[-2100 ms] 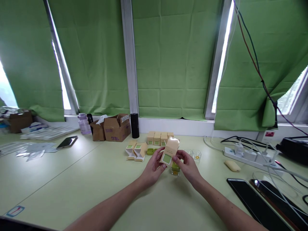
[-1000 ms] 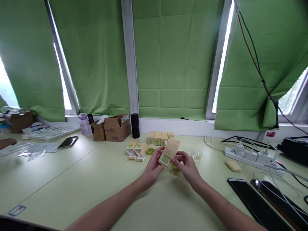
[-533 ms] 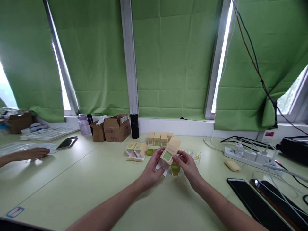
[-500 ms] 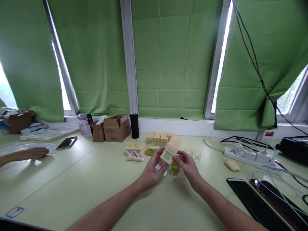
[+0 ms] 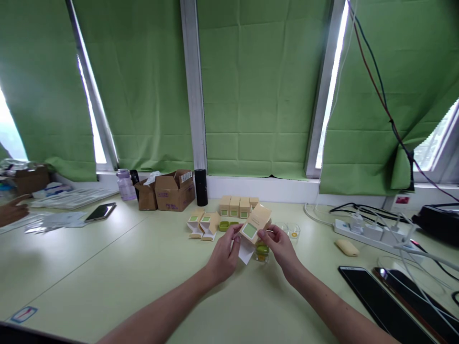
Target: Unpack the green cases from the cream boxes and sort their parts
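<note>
Between my two hands is a small tan cardboard box (image 5: 258, 220) with a green square on its face and a white flap hanging below. My left hand (image 5: 225, 253) grips its left edge; my right hand (image 5: 281, 246) pinches its lower right side. Just beneath the box stands a small clear jar with a green lid (image 5: 262, 252), partly covered by it. Green lids (image 5: 228, 225) lie behind my left hand. Clear containers (image 5: 294, 231) sit behind my right hand. Two more tan boxes (image 5: 209, 224) with open flaps lie to the left.
Several tan boxes (image 5: 234, 207) stand in a row at the back. Left of them are a black cylinder (image 5: 200, 188) and an open brown carton (image 5: 174, 191). On the right lie a power strip (image 5: 373, 236), cables and a phone (image 5: 380, 298). Another person's hand (image 5: 14, 210) is at far left.
The box in my hands has tilted a little and its white flap has swung out lower. My left thumb has lifted off the flap. The other person's hand has drawn back left.
</note>
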A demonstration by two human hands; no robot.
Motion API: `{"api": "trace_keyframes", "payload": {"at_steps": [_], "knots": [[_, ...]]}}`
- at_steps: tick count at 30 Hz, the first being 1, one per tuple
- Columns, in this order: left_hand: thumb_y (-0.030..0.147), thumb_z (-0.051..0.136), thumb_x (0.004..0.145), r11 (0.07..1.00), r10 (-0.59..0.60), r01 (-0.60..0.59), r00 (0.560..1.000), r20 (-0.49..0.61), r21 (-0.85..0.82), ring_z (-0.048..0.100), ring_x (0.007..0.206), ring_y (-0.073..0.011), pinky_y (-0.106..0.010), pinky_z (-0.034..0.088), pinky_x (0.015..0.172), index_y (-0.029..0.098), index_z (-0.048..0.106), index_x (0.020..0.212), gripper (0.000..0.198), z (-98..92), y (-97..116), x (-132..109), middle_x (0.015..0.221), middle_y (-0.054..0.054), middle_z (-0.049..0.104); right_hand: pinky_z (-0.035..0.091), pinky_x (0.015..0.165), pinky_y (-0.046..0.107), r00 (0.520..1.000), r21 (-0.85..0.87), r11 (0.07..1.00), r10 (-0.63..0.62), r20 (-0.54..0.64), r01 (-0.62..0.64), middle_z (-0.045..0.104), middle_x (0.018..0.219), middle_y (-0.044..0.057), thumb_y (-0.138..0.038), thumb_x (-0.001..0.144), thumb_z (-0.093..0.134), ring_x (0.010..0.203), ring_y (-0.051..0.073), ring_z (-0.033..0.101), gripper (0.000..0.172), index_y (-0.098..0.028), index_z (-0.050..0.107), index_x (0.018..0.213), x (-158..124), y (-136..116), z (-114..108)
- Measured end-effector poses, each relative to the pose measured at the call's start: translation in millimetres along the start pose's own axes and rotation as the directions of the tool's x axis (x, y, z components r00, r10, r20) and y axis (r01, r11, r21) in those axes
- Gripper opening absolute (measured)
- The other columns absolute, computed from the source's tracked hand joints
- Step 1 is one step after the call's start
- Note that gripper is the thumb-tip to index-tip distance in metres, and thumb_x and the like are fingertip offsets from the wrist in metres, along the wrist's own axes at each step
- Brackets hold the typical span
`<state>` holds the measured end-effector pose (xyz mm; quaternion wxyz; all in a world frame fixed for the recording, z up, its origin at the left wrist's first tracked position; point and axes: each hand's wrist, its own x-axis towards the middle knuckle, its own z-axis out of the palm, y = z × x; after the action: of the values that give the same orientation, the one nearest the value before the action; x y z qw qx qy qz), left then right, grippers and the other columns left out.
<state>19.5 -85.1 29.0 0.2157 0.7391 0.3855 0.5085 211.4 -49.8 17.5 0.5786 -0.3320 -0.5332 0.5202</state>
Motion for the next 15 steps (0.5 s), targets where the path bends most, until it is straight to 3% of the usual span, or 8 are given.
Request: {"api": "trace_keyframes", "payload": {"at_steps": [8,15], "knots": [[0.036,0.058,0.101,0.998,-0.032,0.031,0.999,-0.013,-0.057,0.070,0.113,-0.0256,-0.038,0.054,0.093,0.023,0.052,0.128,0.031,4.0,-0.5,1.9,0.124,-0.010,0.072,0.058,0.077,0.037,1.000,-0.010,1.000,-0.002,0.004,0.002,0.072,0.071,0.002,-0.064,0.069,0.086,0.075,0.024,0.072,0.058,-0.020,0.065,0.101,2.9,6.2,-0.3],[0.033,0.068,0.093,0.995,-0.060,0.060,0.998,-0.004,-0.079,0.067,0.120,-0.0288,-0.044,0.050,0.101,0.024,0.047,0.136,0.049,2.5,0.6,1.2,0.120,-0.010,0.076,0.060,0.078,0.040,1.000,-0.003,1.000,0.003,0.025,-0.003,0.079,0.088,0.010,-0.068,0.067,0.085,0.086,0.030,0.076,0.062,-0.020,0.068,0.102,0.7,-1.1,0.9]]}}
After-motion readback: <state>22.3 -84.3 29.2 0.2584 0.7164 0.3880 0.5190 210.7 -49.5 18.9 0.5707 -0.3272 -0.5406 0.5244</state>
